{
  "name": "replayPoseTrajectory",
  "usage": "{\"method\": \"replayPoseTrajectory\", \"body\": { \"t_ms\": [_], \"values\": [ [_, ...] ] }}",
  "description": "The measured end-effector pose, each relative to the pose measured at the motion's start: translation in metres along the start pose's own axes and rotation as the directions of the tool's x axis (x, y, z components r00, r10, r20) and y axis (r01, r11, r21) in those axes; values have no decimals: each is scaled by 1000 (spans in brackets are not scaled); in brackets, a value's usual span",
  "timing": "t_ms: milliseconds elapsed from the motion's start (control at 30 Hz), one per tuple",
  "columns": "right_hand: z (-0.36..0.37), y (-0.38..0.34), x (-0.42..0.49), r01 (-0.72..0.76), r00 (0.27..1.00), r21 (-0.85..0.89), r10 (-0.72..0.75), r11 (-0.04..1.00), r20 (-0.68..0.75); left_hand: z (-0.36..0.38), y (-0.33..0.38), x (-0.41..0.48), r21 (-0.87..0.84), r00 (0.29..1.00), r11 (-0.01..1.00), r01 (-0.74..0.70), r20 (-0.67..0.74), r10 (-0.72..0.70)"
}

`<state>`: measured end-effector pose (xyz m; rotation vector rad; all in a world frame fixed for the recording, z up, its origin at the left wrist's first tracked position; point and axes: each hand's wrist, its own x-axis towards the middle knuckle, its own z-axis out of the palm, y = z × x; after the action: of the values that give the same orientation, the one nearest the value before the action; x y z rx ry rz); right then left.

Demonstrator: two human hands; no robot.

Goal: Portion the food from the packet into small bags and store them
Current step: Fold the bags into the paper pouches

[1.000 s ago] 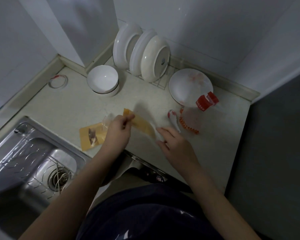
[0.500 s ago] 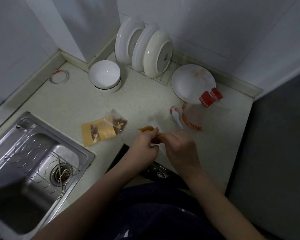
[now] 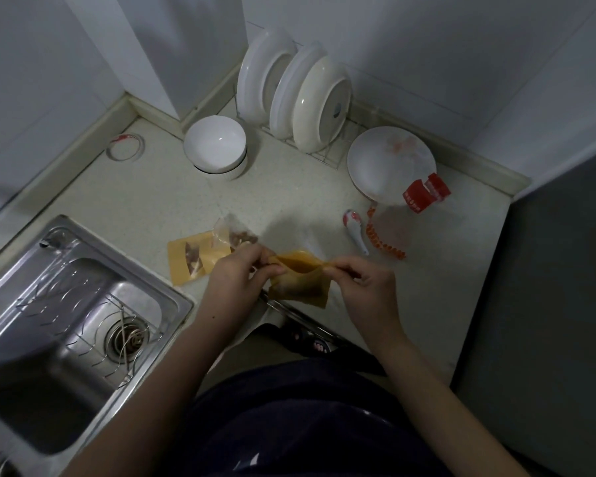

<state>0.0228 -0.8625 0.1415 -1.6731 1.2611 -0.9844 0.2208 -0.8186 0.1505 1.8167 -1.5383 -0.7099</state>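
Observation:
A small tan paper bag [image 3: 301,282] hangs over the counter's front edge, its mouth pulled open between my hands. My left hand [image 3: 236,282] pinches the bag's left rim and my right hand [image 3: 363,287] pinches the right rim. To the left on the counter lie two more tan bags [image 3: 190,261] with clear windows showing brown food, and a clear plastic packet [image 3: 233,232] of brown pieces partly on top of them. A white spoon [image 3: 356,232] with a red-marked bowl lies to the right.
A steel sink [image 3: 66,315] fills the left. At the back stand a stack of white bowls [image 3: 215,148], plates in a wire rack [image 3: 296,94], a flat plate [image 3: 391,165], a red-and-clear wrapper [image 3: 422,194] and a tape ring [image 3: 124,148]. A dark surface [image 3: 547,304] borders the right.
My hands lifted the tan bag from the counter, drew it toward the front edge and pulled its mouth open. The camera view shifted slightly.

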Motion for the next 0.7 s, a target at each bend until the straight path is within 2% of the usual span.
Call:
{"method": "replayPoseTrajectory", "body": {
  "t_ms": [167, 300, 467, 700],
  "values": [
    [-3, -2, 2, 25, 997, -32, -23, 999, 68, 1, 4, -4, -21, 996, 999, -41, -81, 39],
    [-3, -5, 2, 117, 984, -72, -106, 991, 141, 0, 3, -3, 23, 992, 999, -42, -121, 45],
    [-5, -3, 3, 141, 985, -112, -128, 984, 116, 0, 2, -4, 30, 992, 999, -40, -115, 43],
    [-8, 1, 4, 87, 995, -140, -79, 986, 64, -1, 8, -2, 153, 980, 973, -173, -68, 185]
  ]
}}
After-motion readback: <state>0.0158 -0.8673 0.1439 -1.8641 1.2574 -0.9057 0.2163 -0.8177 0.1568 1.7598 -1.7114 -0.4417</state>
